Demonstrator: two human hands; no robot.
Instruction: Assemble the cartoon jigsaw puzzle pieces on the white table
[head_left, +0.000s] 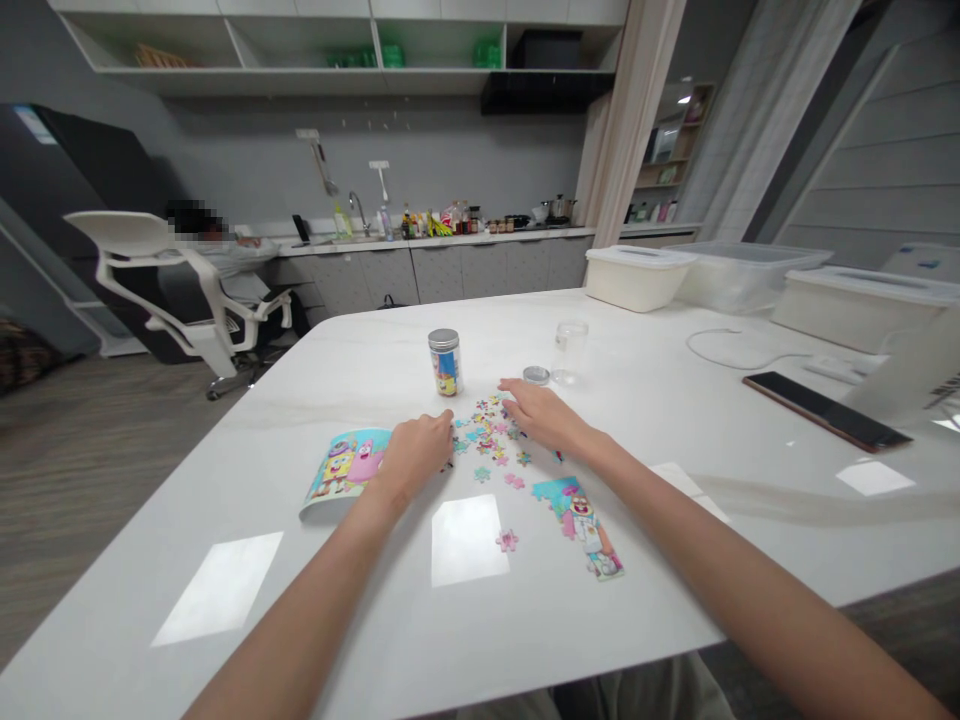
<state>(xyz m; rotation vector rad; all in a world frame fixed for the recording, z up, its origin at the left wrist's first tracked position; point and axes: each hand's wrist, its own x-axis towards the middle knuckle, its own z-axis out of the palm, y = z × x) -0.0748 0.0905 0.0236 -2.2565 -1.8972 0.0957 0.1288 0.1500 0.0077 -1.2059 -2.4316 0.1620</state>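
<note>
- In the head view, the partly joined puzzle section (595,540) lies flat on the table (375,620), between your right forearm and a single pink piece (507,540). Its long axis slants from far left to near right, the printed figure's head pointing away from you.
- The loose puzzle pieces (487,445) lie scattered between your hands, pointing every which way.
- Your left hand (421,448) is at the pile's left edge, fingers curled; you can't tell from here whether it pinches a piece.
- Your right hand (546,413) reaches over the pile's right side, fingers loosely spread, thumb apart from them.
- Left of your left hand, the curled picture sheet (341,468) has its figures' heads pointing away from you.
</note>
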